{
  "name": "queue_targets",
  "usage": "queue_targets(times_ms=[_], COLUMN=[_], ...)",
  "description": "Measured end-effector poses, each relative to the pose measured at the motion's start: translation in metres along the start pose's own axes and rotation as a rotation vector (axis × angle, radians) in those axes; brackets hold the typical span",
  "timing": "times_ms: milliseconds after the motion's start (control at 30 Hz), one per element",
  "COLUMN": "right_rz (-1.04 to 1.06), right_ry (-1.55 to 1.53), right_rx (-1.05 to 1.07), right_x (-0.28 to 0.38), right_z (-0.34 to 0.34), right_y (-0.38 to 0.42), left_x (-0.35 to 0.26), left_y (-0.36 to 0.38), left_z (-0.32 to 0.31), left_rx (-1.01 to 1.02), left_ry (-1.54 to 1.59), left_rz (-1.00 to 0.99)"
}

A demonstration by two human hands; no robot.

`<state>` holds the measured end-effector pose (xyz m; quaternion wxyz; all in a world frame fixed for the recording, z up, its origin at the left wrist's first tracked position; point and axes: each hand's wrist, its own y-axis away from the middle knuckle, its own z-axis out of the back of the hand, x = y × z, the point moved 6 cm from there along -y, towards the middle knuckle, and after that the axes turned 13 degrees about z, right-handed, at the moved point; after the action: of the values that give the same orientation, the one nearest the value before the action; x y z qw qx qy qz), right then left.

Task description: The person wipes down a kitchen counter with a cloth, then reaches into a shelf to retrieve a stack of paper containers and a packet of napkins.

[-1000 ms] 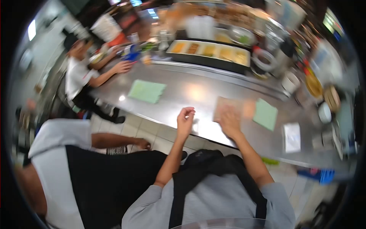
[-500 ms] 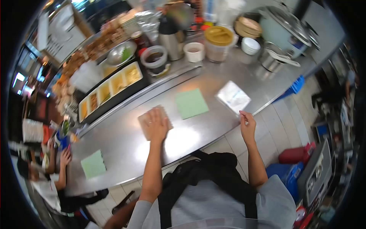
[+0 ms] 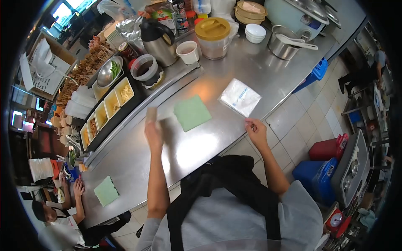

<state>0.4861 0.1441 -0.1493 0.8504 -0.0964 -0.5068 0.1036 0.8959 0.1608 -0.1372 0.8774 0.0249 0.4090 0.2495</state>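
My left hand point(image 3: 154, 133) is closed around a tan cloth point(image 3: 151, 113), lifted and seen nearly edge-on; motion blurs both. Right of it, a green cloth point(image 3: 192, 113) lies flat on the steel counter point(image 3: 138, 167). At the counter's near edge, my right hand point(image 3: 254, 129) pinches the lower corner of a clear plastic packet point(image 3: 240, 98) with white contents and small blue print. A second green cloth point(image 3: 106, 191) rests at the counter's left end.
Along the back stand a tray of food compartments point(image 3: 109, 104), a dark sauce tub point(image 3: 144, 69), a steel jug point(image 3: 161, 48), a yellow-lidded container point(image 3: 212, 37) and a steel pot point(image 3: 284, 44). Another person's hand point(image 3: 78, 187) is at the far left. Bins point(image 3: 314, 175) stand on the right.
My left hand was spread flat on the tan cloth against the counter; now it has raised and tilted the cloth. My right hand stays at the packet's corner. The whole view has shifted.
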Motion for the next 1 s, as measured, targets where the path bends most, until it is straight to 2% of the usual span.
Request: queue_targets(times_ms=[33, 67, 100, 133, 167, 233, 267, 300, 333, 367, 400, 433, 467, 500, 567, 600, 667, 733, 800, 833, 867, 933, 1000], right_rz=[-0.061, -0.113, -0.108, 0.061, 0.226, 0.377, 0.422, 0.475, 0.545, 0.604, 0.592, 0.278, -0.035, -0.038, 0.007, 0.005, 0.002, 0.038, -0.121, -0.163, -0.136, -0.107, -0.045], right_ry=[-0.089, -0.176, -0.175, -0.109, -0.042, -0.065, -0.067, -0.069, 0.102, 0.275, 0.283, 0.348, 0.404, 0.414, 0.376, 0.381, 0.004, -0.142, -0.575, -0.556, -0.553, -0.655, -0.254], right_rx=[-0.042, -0.089, -0.092, -0.086, -0.078, 0.035, 0.039, 0.042, 0.011, -0.022, -0.034, 0.062, 0.155, 0.141, 0.525, 0.518, 0.464, 0.243, 0.057, -0.116, -0.123, -0.306, -0.58], right_x=[-0.002, 0.0, 0.013, 0.042, 0.067, 0.095, 0.102, 0.109, 0.124, 0.138, 0.139, 0.115, 0.089, 0.082, 0.072, 0.084, 0.106, 0.092, 0.048, 0.034, 0.019, 0.01, 0.004], right_z=[-0.003, -0.007, -0.01, -0.015, -0.023, -0.052, -0.07, -0.087, -0.099, -0.111, -0.127, -0.149, -0.162, -0.167, -0.196, -0.189, -0.172, -0.143, -0.12, -0.094, -0.072, -0.03, 0.004], right_y=[0.0, -0.003, -0.009, -0.019, -0.025, -0.04, -0.044, -0.051, -0.057, -0.061, -0.067, -0.078, -0.081, -0.086, -0.092, -0.093, -0.09, -0.106, -0.143, -0.166, -0.194, -0.237, -0.25], left_x=[-0.02, -0.049, -0.072, -0.09, -0.096, -0.103, -0.076, -0.058, -0.041, -0.033, -0.023, -0.006, 0.021, 0.049, 0.082, 0.081, 0.096, 0.105, 0.11, 0.112, 0.113, 0.113, 0.104], left_y=[-0.003, 0.002, 0.015, 0.023, 0.025, 0.034, 0.025, 0.022, 0.02, 0.033, 0.054, 0.071, 0.082, 0.098, 0.123, 0.136, 0.15, 0.157, 0.159, 0.158, 0.157, 0.153, 0.153], left_z=[-0.015, -0.044, -0.083, -0.112, -0.113, -0.109, -0.103, -0.089, -0.075, -0.045, -0.015, 0.011, 0.02, 0.027, 0.043, 0.053, 0.065, 0.076, 0.082, 0.085, 0.088, 0.087, 0.088], left_rx=[0.085, 0.2, 0.205, 0.209, 0.206, 0.267, 0.324, 0.346, 0.37, 0.203, 0.04, -0.121, -0.142, -0.153, -0.153, -0.171, -0.235, -0.236, -0.239, -0.25, -0.263, -0.263, -0.245], left_ry=[-0.159, -0.548, -0.599, -0.646, -0.641, -0.544, -0.205, -0.033, 0.137, 0.289, 0.437, 0.582, 0.729, 0.926, 1.024, 1.039, 1.066, 1.08, 1.093, 1.098, 1.103, 1.102, 1.065], left_rz=[0.0, -0.068, -0.074, -0.08, -0.085, -0.073, -0.065, -0.065, -0.069, -0.034, 0.005, 0.044, 0.19, 0.304, 0.381, 0.395, 0.415, 0.421, 0.423, 0.415, 0.405, 0.404, 0.417])
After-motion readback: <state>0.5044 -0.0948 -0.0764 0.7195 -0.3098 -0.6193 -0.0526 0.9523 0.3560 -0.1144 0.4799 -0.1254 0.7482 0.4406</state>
